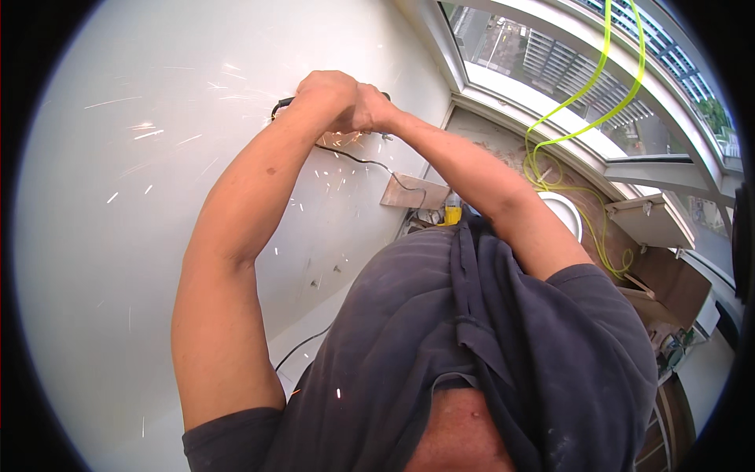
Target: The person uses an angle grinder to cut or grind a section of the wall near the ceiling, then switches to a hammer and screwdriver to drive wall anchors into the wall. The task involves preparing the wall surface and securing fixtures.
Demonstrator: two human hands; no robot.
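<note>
Both hands clenched together up on a power tool w/ black handle, mostly hidden; left hand wraps over it, right hand pressed beside. Tool sits against smooth white wall, bright sparks streaking left. Thin black cord trails down. Neon-yellow hose loops by window, right.

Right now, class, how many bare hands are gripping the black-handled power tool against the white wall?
2: the left hand and right hand are clasped together on the black-handled power tool, mostly hidden beneath them, sparks flying off the white wall.
</note>
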